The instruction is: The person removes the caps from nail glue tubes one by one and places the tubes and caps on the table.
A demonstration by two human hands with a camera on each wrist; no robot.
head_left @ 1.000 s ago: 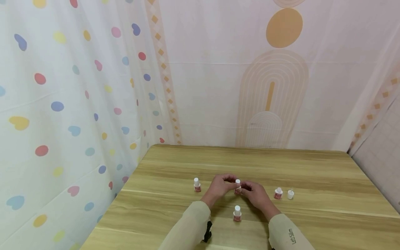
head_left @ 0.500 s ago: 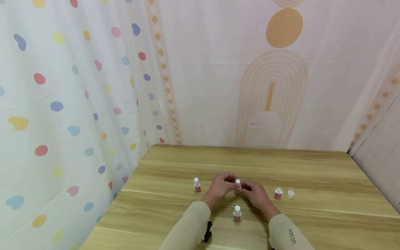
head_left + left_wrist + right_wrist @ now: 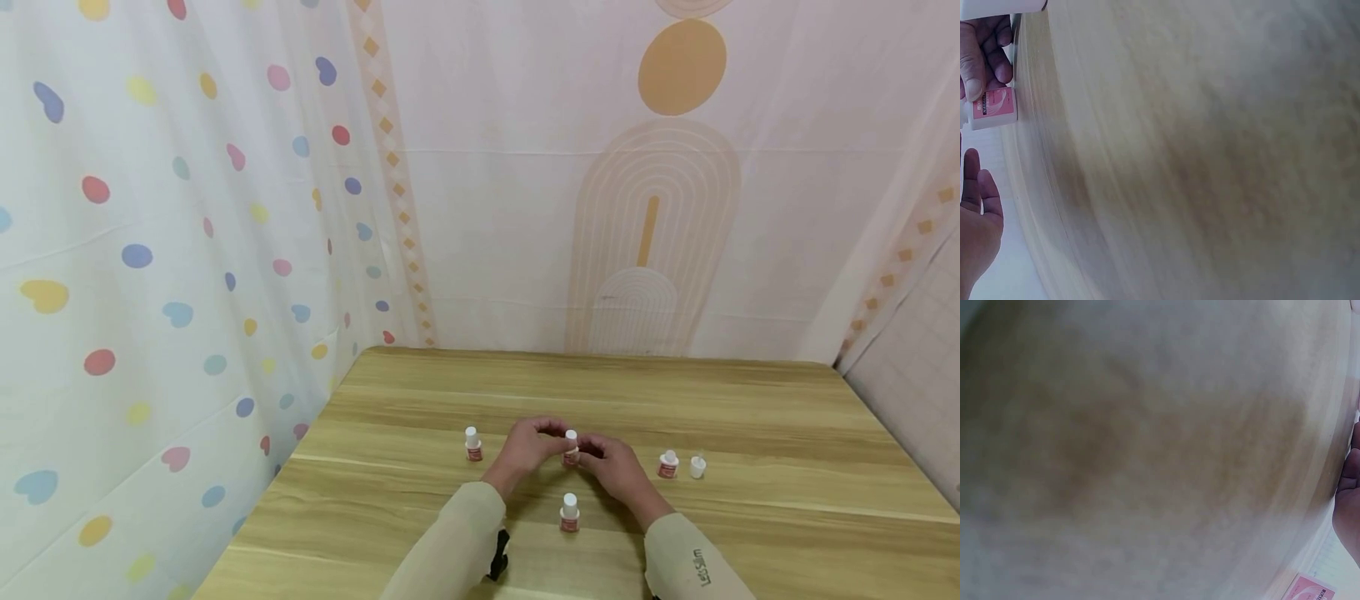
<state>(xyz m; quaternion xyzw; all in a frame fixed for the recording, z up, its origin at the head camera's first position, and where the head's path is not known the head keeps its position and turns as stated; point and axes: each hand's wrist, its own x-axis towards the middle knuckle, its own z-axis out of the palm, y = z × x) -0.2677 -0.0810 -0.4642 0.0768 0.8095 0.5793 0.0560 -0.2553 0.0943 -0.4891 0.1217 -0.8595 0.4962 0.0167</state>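
Both hands meet at a small white bottle with a red label, upright near the middle of the wooden table. My left hand reaches round its cap from the left, thumb in front and fingers behind. From the other side my right hand pinches the bottle's body. The left wrist view shows the right thumb on the pink label; the cap end runs out of frame there. Only the label side of a bottle shows in the right wrist view, beside part of a hand.
A capped bottle stands to the left and another nearer the front, between the forearms. On the right is an uncapped bottle, its white cap beside it with a thin tip pointing up. Curtains hang behind the table.
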